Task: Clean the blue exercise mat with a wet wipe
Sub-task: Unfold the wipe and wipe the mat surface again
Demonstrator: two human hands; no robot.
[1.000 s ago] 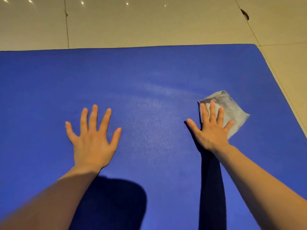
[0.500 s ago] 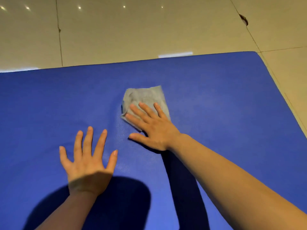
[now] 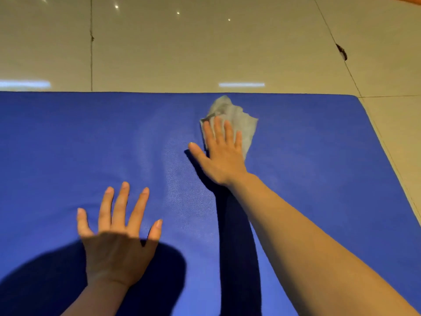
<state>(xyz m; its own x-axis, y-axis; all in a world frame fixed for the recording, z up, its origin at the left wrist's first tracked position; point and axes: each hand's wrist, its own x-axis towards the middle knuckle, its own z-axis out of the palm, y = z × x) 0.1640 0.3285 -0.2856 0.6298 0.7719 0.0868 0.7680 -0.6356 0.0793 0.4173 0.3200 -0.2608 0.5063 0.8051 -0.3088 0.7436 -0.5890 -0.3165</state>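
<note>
Since half a second ago I see the right hand (image 3: 222,153) has slid the wipe (image 3: 237,120) away from the middle of the mat (image 3: 319,167) and up toward its far edge, while the left hand (image 3: 118,245) has stayed planted nearer me. Right now the right hand lies flat, fingers straight and together, pressing the near part of the grey wipe onto the blue surface; the thumb sticks out to the left, off the wipe and on the mat. Crumpled, the wipe's far tip sits just short of the mat's far edge. My left hand rests palm down with fingers spread wide and straight, holding nothing, well apart from the wipe. A faint paler sheen runs across the mat between the two hands. Beyond the far edge I see glossy beige floor tiles (image 3: 205,49) with a dark chip (image 3: 341,52) along one joint at the right.
</note>
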